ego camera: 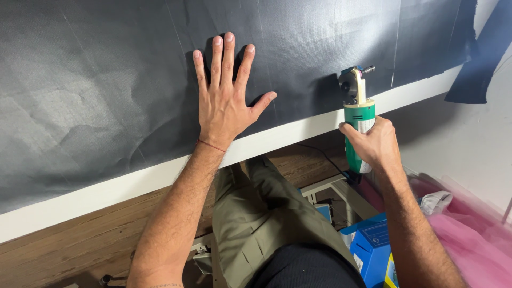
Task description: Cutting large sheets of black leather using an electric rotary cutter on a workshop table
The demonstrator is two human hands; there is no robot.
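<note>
Olive trousers (256,224) fill the foreground below a white desk (106,189). Left hand (224,101) lies flat, fingers spread, on dark grey fabric (96,80). Right hand (373,144) grips a green electric rotary cutter (357,109) at the fabric's near edge.

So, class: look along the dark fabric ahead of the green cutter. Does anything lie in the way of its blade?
Nothing visible does. The cutter, gripped by the right hand, sits at the table edge on the dark fabric, which lies bare beyond it. The left hand presses flat on the fabric, well off to the side.
</note>
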